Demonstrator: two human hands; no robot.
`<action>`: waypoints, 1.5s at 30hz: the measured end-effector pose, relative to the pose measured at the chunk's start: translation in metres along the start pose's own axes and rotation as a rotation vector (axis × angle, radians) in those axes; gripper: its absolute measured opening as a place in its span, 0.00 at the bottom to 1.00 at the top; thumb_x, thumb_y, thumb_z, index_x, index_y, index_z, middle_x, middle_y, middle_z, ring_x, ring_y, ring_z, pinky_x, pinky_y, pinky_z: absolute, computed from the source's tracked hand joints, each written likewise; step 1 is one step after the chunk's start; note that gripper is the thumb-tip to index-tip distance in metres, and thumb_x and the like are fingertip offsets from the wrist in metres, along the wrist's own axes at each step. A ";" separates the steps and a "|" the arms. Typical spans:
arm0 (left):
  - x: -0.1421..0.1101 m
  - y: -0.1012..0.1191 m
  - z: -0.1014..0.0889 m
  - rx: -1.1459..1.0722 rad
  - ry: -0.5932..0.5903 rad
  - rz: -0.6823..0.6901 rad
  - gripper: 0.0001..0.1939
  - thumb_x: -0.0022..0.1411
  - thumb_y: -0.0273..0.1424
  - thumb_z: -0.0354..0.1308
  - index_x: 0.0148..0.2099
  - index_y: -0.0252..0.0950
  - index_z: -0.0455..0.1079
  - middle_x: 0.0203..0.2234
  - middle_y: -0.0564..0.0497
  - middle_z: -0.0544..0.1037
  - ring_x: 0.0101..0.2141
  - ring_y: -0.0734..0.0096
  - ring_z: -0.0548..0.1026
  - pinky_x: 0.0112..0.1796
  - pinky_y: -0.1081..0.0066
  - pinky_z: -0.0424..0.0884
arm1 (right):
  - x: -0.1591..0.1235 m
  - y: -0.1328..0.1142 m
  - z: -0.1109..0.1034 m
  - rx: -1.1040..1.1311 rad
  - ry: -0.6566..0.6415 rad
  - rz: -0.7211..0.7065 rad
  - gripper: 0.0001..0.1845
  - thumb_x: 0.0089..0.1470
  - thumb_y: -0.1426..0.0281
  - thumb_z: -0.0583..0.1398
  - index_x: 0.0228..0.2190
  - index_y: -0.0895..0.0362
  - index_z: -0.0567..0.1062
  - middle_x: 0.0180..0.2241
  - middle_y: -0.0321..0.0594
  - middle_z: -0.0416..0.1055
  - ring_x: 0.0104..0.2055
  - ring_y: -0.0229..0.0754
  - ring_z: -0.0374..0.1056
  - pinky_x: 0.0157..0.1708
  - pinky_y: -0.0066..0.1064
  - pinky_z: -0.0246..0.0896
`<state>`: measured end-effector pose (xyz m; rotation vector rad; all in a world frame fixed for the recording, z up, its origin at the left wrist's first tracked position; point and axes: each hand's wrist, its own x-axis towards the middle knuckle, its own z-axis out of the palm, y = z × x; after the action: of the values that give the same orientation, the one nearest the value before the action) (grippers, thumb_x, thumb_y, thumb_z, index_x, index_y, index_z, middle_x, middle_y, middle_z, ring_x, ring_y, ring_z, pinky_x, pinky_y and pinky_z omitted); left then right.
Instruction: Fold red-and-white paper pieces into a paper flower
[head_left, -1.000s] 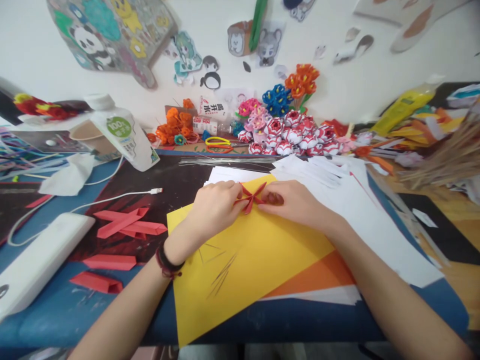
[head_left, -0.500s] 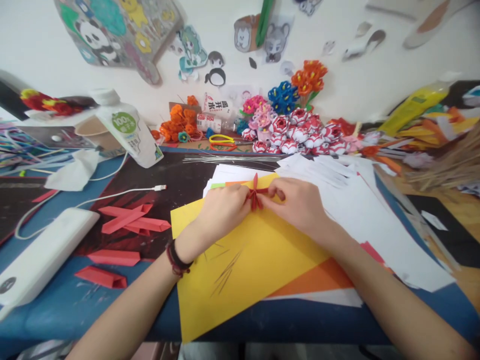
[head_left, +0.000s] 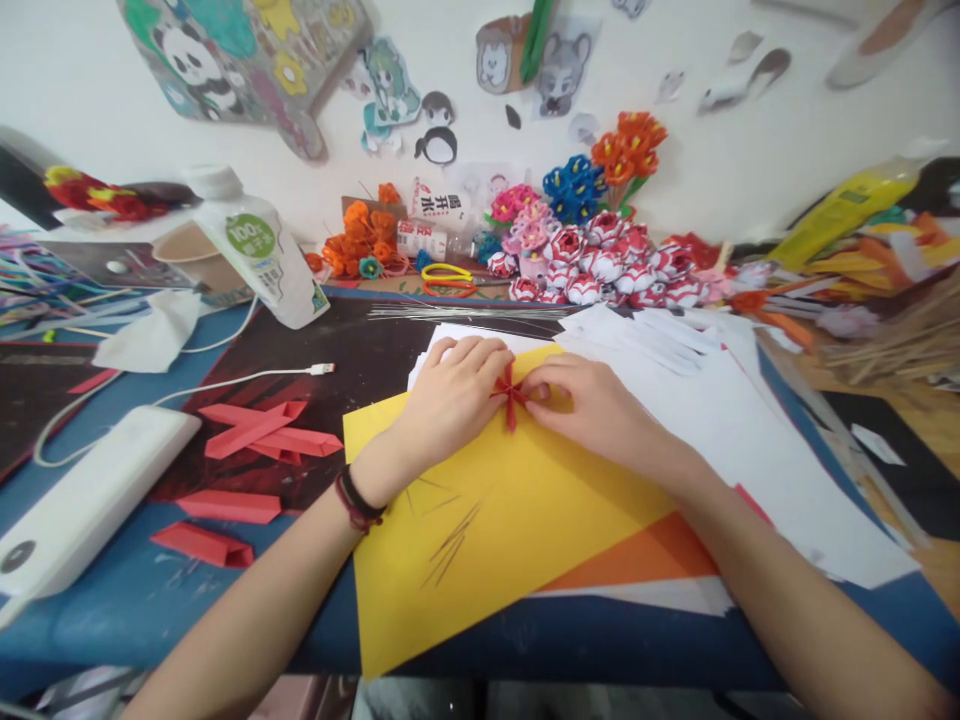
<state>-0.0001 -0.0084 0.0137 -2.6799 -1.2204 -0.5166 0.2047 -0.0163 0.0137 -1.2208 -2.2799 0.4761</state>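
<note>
Between my hands is a small red folded-paper flower [head_left: 511, 392] with narrow pointed petals, held just over a yellow sheet of paper [head_left: 480, 540]. My left hand [head_left: 466, 385] grips it from the left, fingertips partly hidden behind the petals. From the right, my right hand [head_left: 574, 395] pinches a petal between thumb and forefinger. Several thin dark strips [head_left: 454, 540] lie on the yellow sheet. Over to the left are several red folded paper pieces [head_left: 262, 428], some crossed over one another.
A white power bank [head_left: 97, 500] with a cable lies at left, near a white bottle [head_left: 262, 250]. White paper sheets [head_left: 750, 430] spread to the right. Thin wires [head_left: 465, 312] and red-and-white paper flowers [head_left: 600, 265] line the back.
My left hand has lifted and turned, its fingers now extended over the flower's far side. The red flower has rotated slightly in my fingers. My right hand still pinches it.
</note>
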 end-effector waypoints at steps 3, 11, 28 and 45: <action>0.000 0.002 0.003 0.015 0.002 0.016 0.09 0.70 0.30 0.48 0.47 0.39 0.68 0.41 0.48 0.77 0.46 0.62 0.70 0.52 0.59 0.57 | 0.001 0.001 0.006 -0.175 0.122 -0.036 0.03 0.54 0.71 0.61 0.33 0.55 0.75 0.40 0.44 0.71 0.44 0.48 0.66 0.44 0.39 0.61; -0.002 0.006 0.006 0.035 -0.012 -0.174 0.08 0.67 0.34 0.54 0.45 0.35 0.66 0.39 0.46 0.76 0.44 0.58 0.71 0.49 0.58 0.59 | 0.004 0.012 0.022 -0.241 0.139 -0.125 0.21 0.58 0.70 0.58 0.53 0.55 0.67 0.56 0.46 0.67 0.58 0.51 0.62 0.58 0.45 0.57; 0.000 0.001 0.002 -0.027 -0.036 0.049 0.11 0.71 0.34 0.46 0.45 0.39 0.70 0.34 0.51 0.78 0.39 0.64 0.71 0.45 0.61 0.58 | 0.005 0.015 0.013 -0.130 0.052 -0.175 0.08 0.62 0.70 0.55 0.35 0.55 0.75 0.38 0.42 0.75 0.44 0.47 0.66 0.49 0.40 0.57; -0.001 0.009 -0.014 -1.451 -0.100 -0.340 0.09 0.60 0.34 0.59 0.31 0.34 0.73 0.23 0.53 0.74 0.25 0.78 0.67 0.28 0.75 0.62 | 0.000 -0.002 0.003 0.900 -0.083 0.202 0.15 0.53 0.59 0.64 0.23 0.57 0.77 0.18 0.32 0.66 0.20 0.31 0.58 0.20 0.26 0.49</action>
<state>0.0032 -0.0187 0.0262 -3.4946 -1.7548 -1.9674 0.2018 -0.0173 0.0122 -0.9404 -1.6437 1.4448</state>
